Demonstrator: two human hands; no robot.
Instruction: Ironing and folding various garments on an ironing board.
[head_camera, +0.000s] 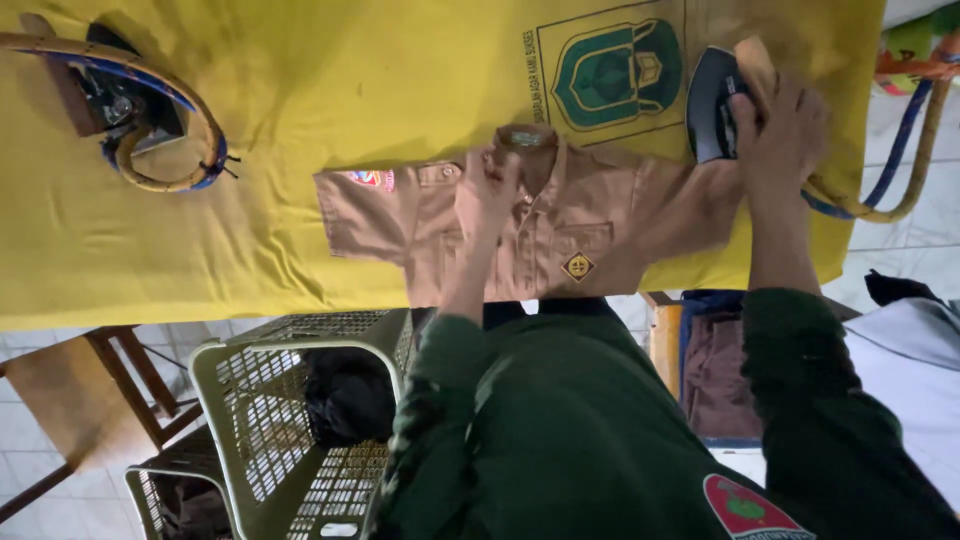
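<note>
- The right hand (775, 125) has its grip wrapped round the handle of a dark iron (712, 100), fingers clamped on it.
- Under that grip the iron sits at the end of one short sleeve of a brown shirt (560, 235), touching the cloth.
- The left hand (490, 190) lies flat on the front of the shirt, fingers spread and apart, clamped on nothing; it presses just beside the collar.
- The shirt lies spread out on a yellow cloth (300, 100) that covers the desk, its lower hem at the near edge; a patch shows on the sleeve far from the iron and a small diamond badge on a chest pocket.
- Beyond the right-hand grip, a green emblem is printed on the yellow cloth.
- Well away from both hands, a second iron (125, 105) rests on the cloth with a coiled cord (175, 150) round it.
- Below the left arm stands a pale green laundry basket (270, 420) with dark clothes in it.
</note>
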